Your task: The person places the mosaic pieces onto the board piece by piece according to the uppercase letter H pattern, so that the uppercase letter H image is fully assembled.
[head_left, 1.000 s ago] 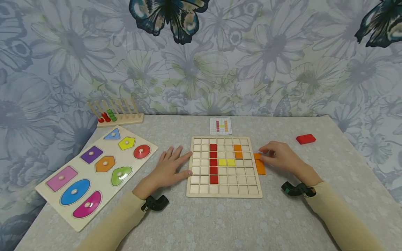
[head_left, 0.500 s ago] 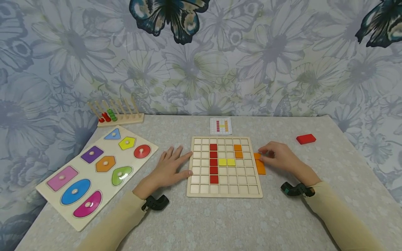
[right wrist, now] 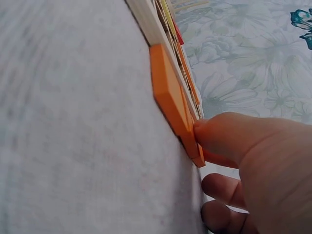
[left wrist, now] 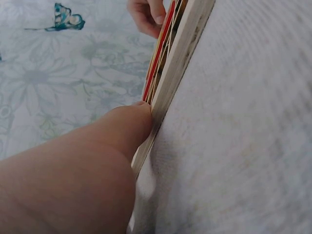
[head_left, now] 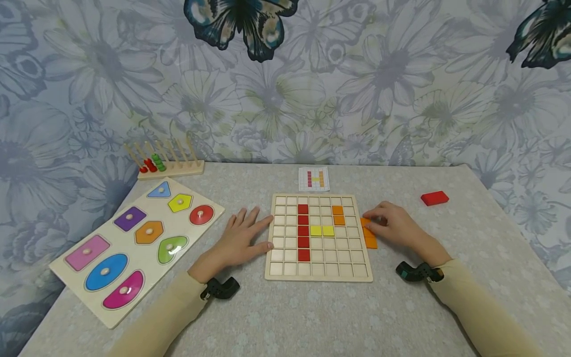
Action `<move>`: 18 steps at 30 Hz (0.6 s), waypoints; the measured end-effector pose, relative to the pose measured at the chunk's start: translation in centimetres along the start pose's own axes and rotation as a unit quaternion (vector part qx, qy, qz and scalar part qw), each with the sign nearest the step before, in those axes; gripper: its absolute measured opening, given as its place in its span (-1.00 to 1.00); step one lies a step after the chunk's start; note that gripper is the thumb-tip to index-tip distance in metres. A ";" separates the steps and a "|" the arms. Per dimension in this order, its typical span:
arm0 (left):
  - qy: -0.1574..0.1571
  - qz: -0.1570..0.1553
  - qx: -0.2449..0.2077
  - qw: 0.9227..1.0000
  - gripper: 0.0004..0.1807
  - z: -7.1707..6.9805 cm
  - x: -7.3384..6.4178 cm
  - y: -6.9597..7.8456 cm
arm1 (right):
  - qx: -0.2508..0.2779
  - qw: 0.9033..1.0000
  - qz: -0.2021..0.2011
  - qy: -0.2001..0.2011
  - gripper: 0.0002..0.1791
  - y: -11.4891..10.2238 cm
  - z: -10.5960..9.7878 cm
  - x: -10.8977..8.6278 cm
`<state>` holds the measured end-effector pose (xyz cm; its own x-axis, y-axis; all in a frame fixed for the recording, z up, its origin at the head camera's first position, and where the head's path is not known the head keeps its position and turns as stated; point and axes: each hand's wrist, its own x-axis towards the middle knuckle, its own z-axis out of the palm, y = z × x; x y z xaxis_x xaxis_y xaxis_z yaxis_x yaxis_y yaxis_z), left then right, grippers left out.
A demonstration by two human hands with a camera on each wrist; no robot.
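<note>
A wooden grid board (head_left: 290, 269) lies in the middle, with a column of red tiles (head_left: 303, 230), two yellow tiles (head_left: 322, 231) and two orange tiles (head_left: 338, 215) in its cells. My left hand (head_left: 241, 238) rests flat with fingers spread, thumb and index finger at the board's left edge; the left wrist view shows the thumb (left wrist: 134, 122) against that edge. Loose orange tiles (head_left: 371, 242) lie along the right edge. My right hand (head_left: 394, 225) pinches the farther orange tile (right wrist: 196, 146) between thumb and index finger, its other fingers loosely curled.
A small pattern card (head_left: 314, 179) lies behind the board. Red pieces (head_left: 434, 198) lie at the right. A shape puzzle board (head_left: 149, 260) with knobbed pieces lies at the left, and a peg counter (head_left: 178, 170) with red and green beads stands behind it.
My right hand has shifted slightly left, thumb and index finger now farther over the orange tile beside the board. The left hand has not moved.
</note>
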<state>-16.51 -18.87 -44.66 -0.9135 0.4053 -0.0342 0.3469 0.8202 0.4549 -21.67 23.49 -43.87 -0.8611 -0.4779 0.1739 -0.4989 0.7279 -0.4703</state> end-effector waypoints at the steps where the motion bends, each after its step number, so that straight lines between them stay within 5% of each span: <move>1: 0.001 0.001 0.000 1.000 -0.21 0.0 0.0 0.0 | 0.000 1.000 0.002 0.000 -0.77 0.0 0.0 0.0; 10: 0.003 0.002 -0.001 1.000 -0.21 0.1 0.0 -0.1 | -0.029 0.999 0.036 0.000 -0.79 0.0 -0.1 0.1; 18: 0.004 0.004 -0.002 1.000 -0.21 0.1 0.0 0.0 | -0.014 1.000 0.027 -0.009 -0.75 0.1 -0.1 0.0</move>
<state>-16.53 -18.87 -44.75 -0.9123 0.4089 -0.0230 0.3539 0.8152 0.4584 -21.71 23.63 -43.89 -0.8846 -0.4470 0.1333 -0.4554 0.7659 -0.4540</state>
